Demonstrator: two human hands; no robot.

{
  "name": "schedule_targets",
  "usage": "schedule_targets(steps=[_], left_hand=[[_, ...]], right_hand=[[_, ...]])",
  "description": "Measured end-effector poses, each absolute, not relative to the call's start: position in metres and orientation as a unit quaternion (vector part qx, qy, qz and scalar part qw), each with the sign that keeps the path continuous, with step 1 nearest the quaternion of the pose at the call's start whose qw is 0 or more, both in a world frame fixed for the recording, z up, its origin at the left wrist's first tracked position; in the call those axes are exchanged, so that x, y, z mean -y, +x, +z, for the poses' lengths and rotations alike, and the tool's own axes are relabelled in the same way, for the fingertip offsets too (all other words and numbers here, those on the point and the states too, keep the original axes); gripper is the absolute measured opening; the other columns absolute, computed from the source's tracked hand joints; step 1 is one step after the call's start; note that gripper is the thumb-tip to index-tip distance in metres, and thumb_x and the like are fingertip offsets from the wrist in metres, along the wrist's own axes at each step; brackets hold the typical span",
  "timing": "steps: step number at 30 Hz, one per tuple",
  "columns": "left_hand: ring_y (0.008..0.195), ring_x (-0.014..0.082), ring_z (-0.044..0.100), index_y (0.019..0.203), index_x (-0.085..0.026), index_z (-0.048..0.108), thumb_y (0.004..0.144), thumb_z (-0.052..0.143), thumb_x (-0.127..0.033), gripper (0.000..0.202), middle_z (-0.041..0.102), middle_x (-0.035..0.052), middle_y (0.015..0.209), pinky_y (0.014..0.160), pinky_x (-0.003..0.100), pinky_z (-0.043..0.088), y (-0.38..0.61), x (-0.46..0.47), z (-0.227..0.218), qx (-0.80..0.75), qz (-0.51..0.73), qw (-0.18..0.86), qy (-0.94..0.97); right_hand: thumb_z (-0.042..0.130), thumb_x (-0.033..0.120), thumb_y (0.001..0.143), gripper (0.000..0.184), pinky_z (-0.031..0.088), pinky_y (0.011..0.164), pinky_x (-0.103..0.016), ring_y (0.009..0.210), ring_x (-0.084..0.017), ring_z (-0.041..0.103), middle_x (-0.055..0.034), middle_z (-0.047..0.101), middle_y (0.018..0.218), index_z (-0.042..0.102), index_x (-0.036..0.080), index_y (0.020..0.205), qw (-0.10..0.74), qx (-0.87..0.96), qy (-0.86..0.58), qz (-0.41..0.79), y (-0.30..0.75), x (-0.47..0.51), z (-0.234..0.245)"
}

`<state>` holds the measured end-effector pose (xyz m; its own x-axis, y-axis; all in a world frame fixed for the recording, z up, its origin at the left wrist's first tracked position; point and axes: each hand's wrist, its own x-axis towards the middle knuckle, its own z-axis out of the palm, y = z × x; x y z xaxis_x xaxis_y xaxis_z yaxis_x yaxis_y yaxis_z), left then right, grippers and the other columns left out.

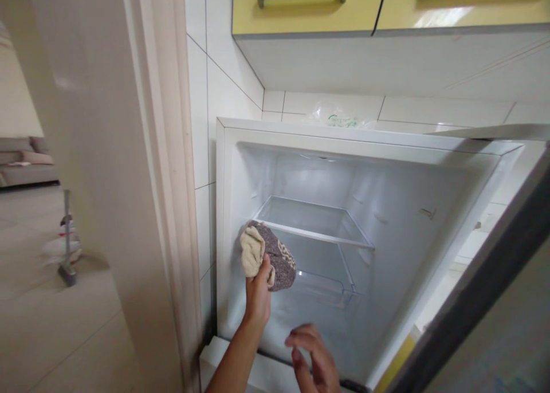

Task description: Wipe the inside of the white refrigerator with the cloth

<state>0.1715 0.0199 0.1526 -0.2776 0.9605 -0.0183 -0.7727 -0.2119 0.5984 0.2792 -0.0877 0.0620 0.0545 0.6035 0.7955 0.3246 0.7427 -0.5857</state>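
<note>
Holding up a bunched cloth, the left hand grips it near the front left corner of the glass shelf inside the open fridge. The cloth looks to be at work there, and the next move seems to need a firm hold. I can't tell if it touches the shelf; the right hand, open and empty, is blurry and cut off below.

Rag: rough, matt cloth. Fridge liner: smooth plastic. Cupboard doors: glossy.
</note>
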Motion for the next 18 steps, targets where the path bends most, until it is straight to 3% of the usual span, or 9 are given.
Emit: schedule_targets(steps=[2,5,8,11,14,18], left_hand=[[0.137,0.0223,0.057,0.123,-0.029,0.07,0.074,0.088,-0.036,0.053,0.072,0.0032,0.129,0.115,0.04,0.047,0.176,-0.011,0.153,-0.267,0.748,0.57,0.212],[0.136,0.0257,0.058,0.122,-0.029,0.071,0.065,0.091,-0.052,0.064,0.071,0.0041,0.13,0.119,0.044,0.043,0.179,0.006,0.158,-0.259,0.727,0.585,0.25],[0.137,0.0321,0.057,0.123,-0.026,0.071,0.058,0.089,-0.065,0.077,0.071,0.0092,0.131,0.119,0.05,0.042,0.174,0.021,0.163,-0.212,0.688,0.627,0.297],[0.142,0.0369,0.05,0.129,-0.022,0.069,0.063,0.072,-0.085,0.091,0.069,0.0149,0.134,0.12,0.055,0.04,0.162,0.03,0.167,-0.141,0.639,0.66,0.368],[0.152,0.036,0.036,0.14,-0.023,0.063,0.065,0.049,-0.099,0.108,0.062,0.0143,0.145,0.123,0.054,0.034,0.145,0.031,0.168,-0.09,0.598,0.643,0.47],[0.157,0.0344,0.024,0.151,-0.03,0.052,0.065,0.041,-0.101,0.112,0.046,0.0094,0.161,0.127,0.052,0.024,0.13,0.034,0.17,-0.106,0.582,0.555,0.585]], right_hand=[[0.056,0.021,0.095,0.041,0.055,0.096,-0.038,0.112,-0.022,0.065,-0.0077,0.068,0.122,0.059,0.032,0.135,0.617,0.695,-0.365,0.057,0.286,0.09,0.12],[0.064,0.027,0.093,0.069,0.045,0.116,-0.045,0.142,-0.025,0.048,-0.0082,0.049,0.154,0.036,0.035,0.156,0.548,0.734,-0.401,0.007,0.29,0.082,0.179],[0.067,0.029,0.09,0.091,0.03,0.126,-0.054,0.156,-0.028,0.026,-0.0081,0.028,0.169,0.015,0.035,0.164,0.46,0.788,-0.408,0.017,0.284,0.065,0.202],[0.072,0.03,0.084,0.106,0.021,0.129,-0.058,0.16,-0.031,0.013,-0.0107,0.013,0.173,0.004,0.028,0.165,0.416,0.808,-0.414,0.044,0.276,0.053,0.208],[0.077,0.03,0.078,0.109,0.021,0.129,-0.056,0.159,-0.031,0.017,-0.0126,0.018,0.172,0.012,0.024,0.165,0.423,0.811,-0.396,0.086,0.271,0.05,0.217],[0.072,0.026,0.079,0.077,0.04,0.12,-0.049,0.14,-0.029,0.051,-0.0107,0.054,0.151,0.045,0.025,0.151,0.495,0.778,-0.363,0.135,0.266,0.045,0.232]])
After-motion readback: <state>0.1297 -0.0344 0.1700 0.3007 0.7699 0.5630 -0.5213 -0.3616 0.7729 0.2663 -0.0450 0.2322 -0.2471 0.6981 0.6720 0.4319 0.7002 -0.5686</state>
